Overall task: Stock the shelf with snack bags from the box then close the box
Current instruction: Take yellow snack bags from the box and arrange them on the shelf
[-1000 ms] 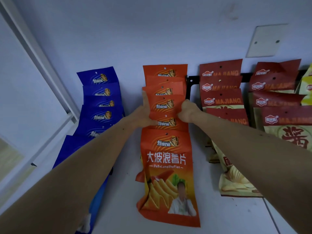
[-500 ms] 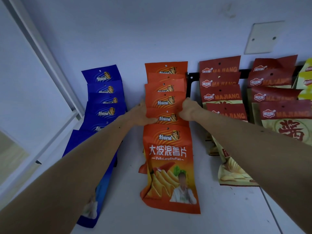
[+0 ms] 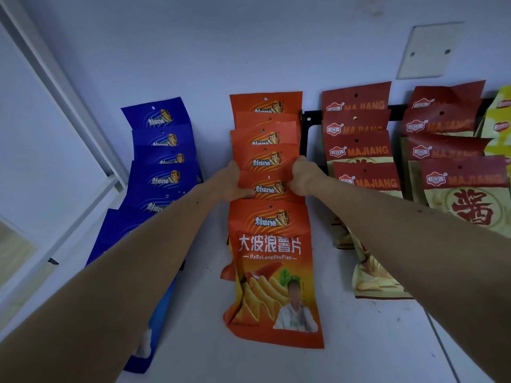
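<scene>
The wall (image 3: 249, 45) carries hanging rows: blue bags (image 3: 163, 139) at nine o'clock, dark red bags (image 3: 359, 125) at three. The orange snack bag (image 3: 269, 186) sits centre, its top edges pinched by left hand (image 3: 231, 183) and right hand (image 3: 302, 179).

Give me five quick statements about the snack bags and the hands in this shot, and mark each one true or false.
1. Both hands grip the same orange bag. True: the left hand holds its left edge and the right hand its right edge.
2. The blue bags hang to the right of the orange ones. False: they hang to the left.
3. The red bags read MAJIANG. True.
4. The box is in view under the bags. False: no box shows here.
5. The front orange bag hangs lower than the gripped one. True.
</scene>
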